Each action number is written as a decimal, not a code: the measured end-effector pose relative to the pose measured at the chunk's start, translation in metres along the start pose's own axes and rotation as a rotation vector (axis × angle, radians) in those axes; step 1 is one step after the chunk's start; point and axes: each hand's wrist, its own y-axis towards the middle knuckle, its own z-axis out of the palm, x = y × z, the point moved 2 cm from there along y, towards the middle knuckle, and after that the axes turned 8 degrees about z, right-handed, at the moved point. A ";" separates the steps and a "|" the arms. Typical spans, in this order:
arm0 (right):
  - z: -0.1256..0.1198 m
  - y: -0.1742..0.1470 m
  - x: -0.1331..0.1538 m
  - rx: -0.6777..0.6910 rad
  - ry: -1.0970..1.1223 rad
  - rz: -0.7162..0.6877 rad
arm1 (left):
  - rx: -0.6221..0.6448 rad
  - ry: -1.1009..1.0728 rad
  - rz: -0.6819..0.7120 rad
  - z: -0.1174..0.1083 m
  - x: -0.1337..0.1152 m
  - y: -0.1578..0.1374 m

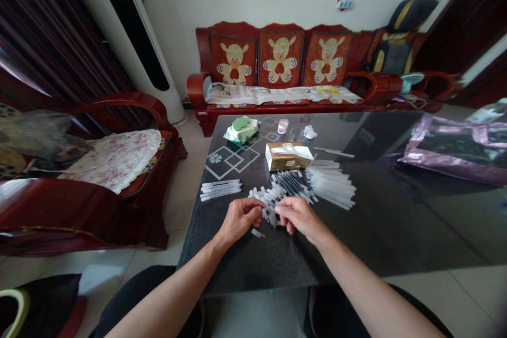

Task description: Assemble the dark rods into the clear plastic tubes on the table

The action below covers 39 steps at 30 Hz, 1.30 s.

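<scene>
Both hands are over the near side of the dark table, thumbs and forefingers drawn together, facing each other with a small gap. Just left of a heap of small whitish pen caps (271, 196) is my left hand (242, 216). My right hand (300, 216) is at the heap's right side. Anything between the fingertips is too small to make out. Behind the heap lie thin dark pen refills (293, 182), and right of them a fan of translucent pen barrels (331, 184). Several capped pens (221, 189) lie in a row at the left. One loose cap (257, 233) sits nearer to me.
A gold tissue box (289, 157) stands behind the refills. Further back are a green wipes pack (242, 130), a small white tub (282, 126) and a crumpled white tissue (309, 132). A clear purple-edged bag (455, 150) lies on the right of the table (380, 222).
</scene>
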 end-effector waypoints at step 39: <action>-0.105 0.008 -0.008 -0.548 -1.304 0.236 | -0.109 -0.393 -0.174 -0.010 0.007 0.004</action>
